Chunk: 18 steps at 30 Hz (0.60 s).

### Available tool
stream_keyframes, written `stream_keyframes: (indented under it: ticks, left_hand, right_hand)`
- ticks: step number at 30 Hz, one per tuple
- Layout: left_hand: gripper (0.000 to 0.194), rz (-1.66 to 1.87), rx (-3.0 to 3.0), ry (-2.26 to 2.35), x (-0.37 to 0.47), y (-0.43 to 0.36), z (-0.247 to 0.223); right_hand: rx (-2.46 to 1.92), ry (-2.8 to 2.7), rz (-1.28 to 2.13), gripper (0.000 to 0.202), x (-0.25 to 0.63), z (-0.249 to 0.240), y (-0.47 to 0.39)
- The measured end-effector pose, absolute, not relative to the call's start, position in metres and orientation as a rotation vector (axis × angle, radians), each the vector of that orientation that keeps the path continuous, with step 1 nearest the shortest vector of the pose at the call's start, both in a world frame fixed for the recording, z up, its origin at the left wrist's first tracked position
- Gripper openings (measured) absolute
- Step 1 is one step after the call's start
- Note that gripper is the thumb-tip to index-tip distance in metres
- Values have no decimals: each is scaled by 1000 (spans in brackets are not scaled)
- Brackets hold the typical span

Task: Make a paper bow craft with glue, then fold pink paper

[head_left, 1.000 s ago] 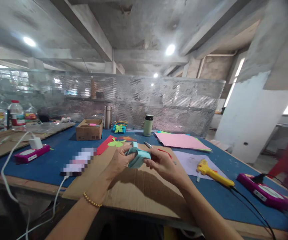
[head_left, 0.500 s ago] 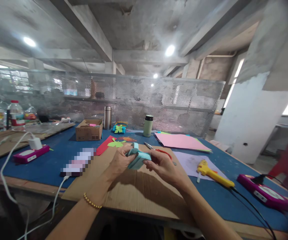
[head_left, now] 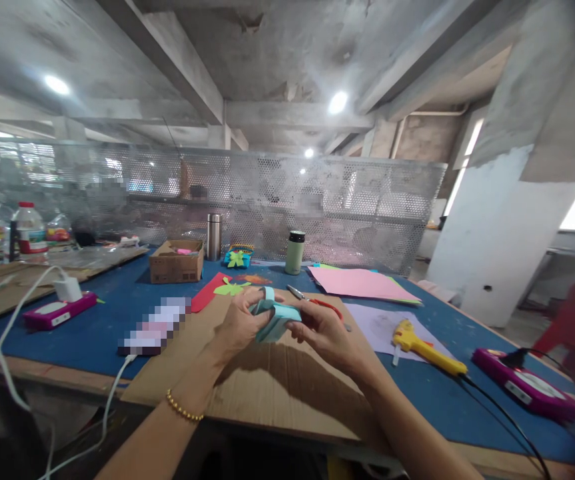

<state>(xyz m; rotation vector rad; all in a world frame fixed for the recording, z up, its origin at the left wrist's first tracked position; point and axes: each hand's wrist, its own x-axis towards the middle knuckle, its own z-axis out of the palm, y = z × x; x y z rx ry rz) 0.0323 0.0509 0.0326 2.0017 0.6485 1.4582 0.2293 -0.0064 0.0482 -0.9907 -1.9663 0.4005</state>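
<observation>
A small light-blue paper piece [head_left: 278, 323] with a raised loop is held up between both hands, above a brown cardboard sheet [head_left: 287, 387]. My left hand [head_left: 241, 323] grips its left side near the loop, fingers closed on it. On the right side, my right hand [head_left: 324, 330] pinches its edge between thumb and fingers. Just behind my right hand lie scissors [head_left: 327, 307] with red handles, partly hidden. A green paper cutout [head_left: 231, 287] and a red paper strip [head_left: 210, 292] lie beyond my left hand.
A yellow glue gun [head_left: 430, 350] rests on purple paper at right, its cord trailing forward. Pink paper [head_left: 362, 283], a green bottle [head_left: 294, 253], a steel flask [head_left: 214, 237] and a cardboard box [head_left: 176, 263] stand or lie farther back. A phone [head_left: 154, 327] is at left.
The view has shifted very slightly. Both hands keep hold of the light-blue piece, which is tilted a little differently.
</observation>
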Motion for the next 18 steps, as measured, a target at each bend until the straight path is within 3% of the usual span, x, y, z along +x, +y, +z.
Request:
stream_keyframes:
  ticks: [18]
  left_hand:
    - [23, 1499, 2172, 689, 31, 44, 37]
  right_hand:
    - [-1041, -2002, 351, 11, 232, 48, -8]
